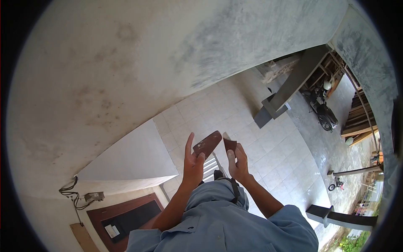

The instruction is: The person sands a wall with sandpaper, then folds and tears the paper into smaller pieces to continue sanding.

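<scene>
1. Head view: left hand (194,161) was raised at frame centre, thumb and fingers pinching the lower end of a flat reddish-brown oblong sanding pad (207,144), index finger sticking up free.
2. Right hand (238,161) sat at 3 o'clock of the left, fingers closed on a small dark brown folded abrasive sheet (229,144), its tip almost meeting the pad.
3. Handling guess: pad looked light and stiff, best gripped at the edges; sheet thin and floppy, so pinch near the fold.
4. Both forearms rose from 6 o'clock, wrists bent inward, over the pale tiled floor (273,155).
5. Parked motorbike (323,110) at 2 o'clock, grey plastered wall (126,63) at 11.
</scene>
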`<action>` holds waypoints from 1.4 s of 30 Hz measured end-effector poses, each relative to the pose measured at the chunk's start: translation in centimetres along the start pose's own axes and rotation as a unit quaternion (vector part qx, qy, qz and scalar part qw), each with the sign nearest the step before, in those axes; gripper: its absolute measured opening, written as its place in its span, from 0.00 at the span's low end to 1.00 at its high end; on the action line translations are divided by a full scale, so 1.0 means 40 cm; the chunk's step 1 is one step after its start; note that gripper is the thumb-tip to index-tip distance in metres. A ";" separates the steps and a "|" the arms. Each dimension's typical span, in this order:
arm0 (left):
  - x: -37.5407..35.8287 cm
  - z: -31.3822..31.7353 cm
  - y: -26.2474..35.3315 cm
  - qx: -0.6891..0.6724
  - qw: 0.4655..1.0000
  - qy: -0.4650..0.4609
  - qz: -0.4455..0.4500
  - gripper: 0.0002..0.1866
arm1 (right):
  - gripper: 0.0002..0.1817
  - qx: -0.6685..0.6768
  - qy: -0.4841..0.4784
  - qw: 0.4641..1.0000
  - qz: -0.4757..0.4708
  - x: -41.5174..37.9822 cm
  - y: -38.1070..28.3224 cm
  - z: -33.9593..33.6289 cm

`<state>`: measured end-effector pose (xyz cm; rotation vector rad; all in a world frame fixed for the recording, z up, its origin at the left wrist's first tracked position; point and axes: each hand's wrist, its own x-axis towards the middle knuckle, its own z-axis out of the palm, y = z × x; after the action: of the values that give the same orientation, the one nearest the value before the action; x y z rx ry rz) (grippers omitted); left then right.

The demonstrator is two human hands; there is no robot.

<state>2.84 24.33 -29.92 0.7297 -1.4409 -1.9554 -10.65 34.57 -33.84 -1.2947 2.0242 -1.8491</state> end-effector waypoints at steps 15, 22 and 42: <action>-0.013 0.039 0.010 -0.024 0.999 -0.001 -0.024 0.39 | 0.06 -0.087 -0.048 0.991 -0.085 -0.020 0.028 0.031; -0.013 0.040 -0.008 -0.050 0.999 -0.007 -0.009 0.38 | 0.03 -0.073 -0.038 0.995 -0.064 -0.028 0.027 0.034; -0.024 0.060 0.000 -0.084 0.996 0.004 0.005 0.39 | 0.04 -0.093 -0.064 0.986 -0.125 -0.001 -0.030 0.009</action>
<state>1.74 26.55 -29.22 0.6538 -1.2543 -2.0343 -9.80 34.44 -32.94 -1.7412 2.0894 -1.6467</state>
